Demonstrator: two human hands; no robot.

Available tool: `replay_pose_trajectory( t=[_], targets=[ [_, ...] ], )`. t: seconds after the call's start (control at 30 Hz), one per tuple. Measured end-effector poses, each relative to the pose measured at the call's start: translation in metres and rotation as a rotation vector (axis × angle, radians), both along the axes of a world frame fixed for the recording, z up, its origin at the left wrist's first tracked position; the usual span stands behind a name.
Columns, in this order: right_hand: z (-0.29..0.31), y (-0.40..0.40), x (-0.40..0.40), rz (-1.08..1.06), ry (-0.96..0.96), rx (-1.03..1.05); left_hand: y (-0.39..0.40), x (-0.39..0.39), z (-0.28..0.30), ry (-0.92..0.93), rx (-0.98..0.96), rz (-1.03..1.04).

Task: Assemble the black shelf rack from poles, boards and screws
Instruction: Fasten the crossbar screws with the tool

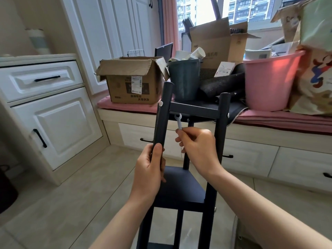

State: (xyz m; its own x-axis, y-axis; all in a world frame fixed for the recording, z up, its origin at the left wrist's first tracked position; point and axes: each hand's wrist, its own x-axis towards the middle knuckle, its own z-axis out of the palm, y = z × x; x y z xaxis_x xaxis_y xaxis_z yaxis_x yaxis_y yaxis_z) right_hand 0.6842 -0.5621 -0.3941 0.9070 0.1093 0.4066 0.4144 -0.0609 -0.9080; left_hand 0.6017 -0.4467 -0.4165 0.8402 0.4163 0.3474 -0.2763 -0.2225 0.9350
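Shelf rack (181,191), matte black, stands upright on the tiled floor (62,194) in front of the window seat (269,121), partly assembled: round poles carry flat rectangular boards at several levels. The left hand (149,169) has its fingers wrapped around the front left pole (162,115), steadying it. The right hand (199,148) pinches the handle of a small flat white wrench (179,122), whose open jaw points up beneath the underside of the top board (195,106), close to a fastener there; whether the jaw is seated on it cannot be determined. Pale screw heads (161,103) show on the outer faces of the front poles at top-board level.

Step in hand, as judged: tightening the top board's fixings. The next move calls for seating the jaw squarely on the fastener and turning in short arcs while the left hand resists pole rotation.

Cardboard boxes (131,79), a grey bin (185,78) and a pink plastic tub (269,79) sit on the window seat's pink cushion.
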Motion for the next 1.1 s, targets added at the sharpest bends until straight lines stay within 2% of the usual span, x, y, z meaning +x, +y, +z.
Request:
replay_pose_trajectory(
  t=[0.43, 1.1],
  targets=[
    [0.006, 0.016, 0.003, -0.041, -0.064, -0.01, 0.01, -0.003, -0.001, 0.009, 0.045, 0.034],
    [0.001, 0.029, 0.011, -0.115, -0.257, -0.093, 0.014, -0.009, 0.0, 0.012, -0.046, -0.031]
  ],
)
